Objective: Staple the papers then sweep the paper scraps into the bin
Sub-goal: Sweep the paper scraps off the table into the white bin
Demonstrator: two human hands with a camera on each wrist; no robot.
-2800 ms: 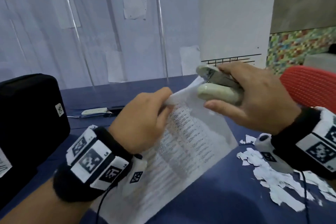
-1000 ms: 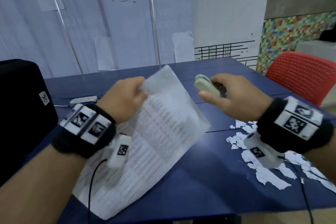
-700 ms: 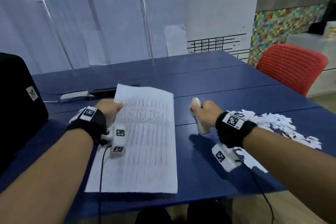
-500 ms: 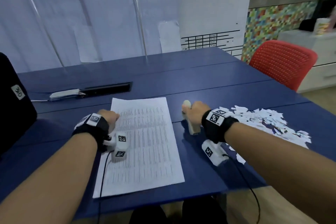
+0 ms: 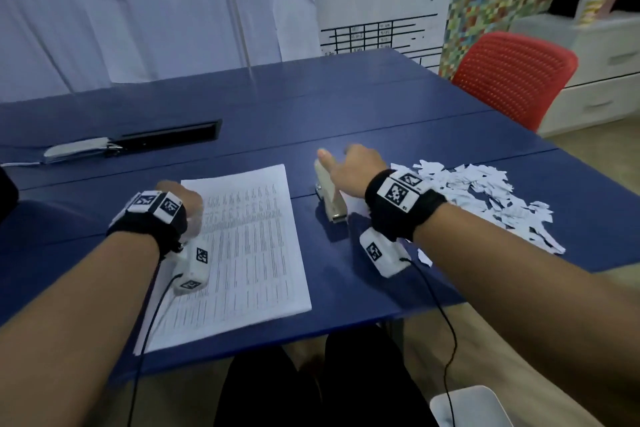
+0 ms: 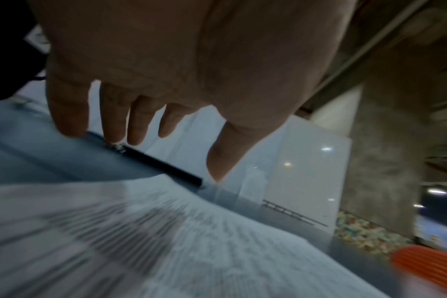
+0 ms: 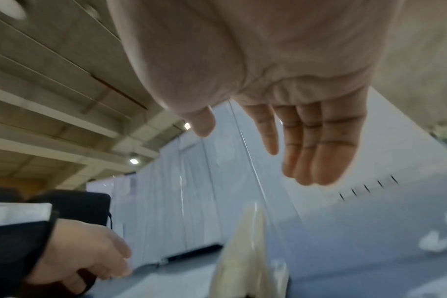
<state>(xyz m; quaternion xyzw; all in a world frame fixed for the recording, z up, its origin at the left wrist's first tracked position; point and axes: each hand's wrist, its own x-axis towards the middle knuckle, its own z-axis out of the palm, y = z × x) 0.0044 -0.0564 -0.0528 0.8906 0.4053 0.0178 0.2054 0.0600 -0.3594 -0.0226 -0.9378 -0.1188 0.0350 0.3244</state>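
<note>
The printed papers (image 5: 249, 236) lie flat on the blue table (image 5: 346, 104); the left wrist view shows them blurred (image 6: 166, 242). My left hand (image 5: 187, 199) is over their top-left corner with loose fingers (image 6: 69, 121), holding nothing. The cream stapler (image 5: 329, 198) lies on the table just right of the papers. My right hand (image 5: 337, 156) hovers over its far end, fingers straight and spread, off the stapler (image 7: 245, 252). A pile of white paper scraps (image 5: 467, 191) lies to the right of that hand.
A white device with a cable (image 5: 76, 149) and a black slot (image 5: 166, 135) are at the far left. A red chair (image 5: 512, 76) stands at the table's right corner. A white rounded object (image 5: 467, 406) sits below the near edge.
Both hands came down from in front of me. The papers were laid flat and let go by the left hand. The right hand set the stapler on the table and opened.
</note>
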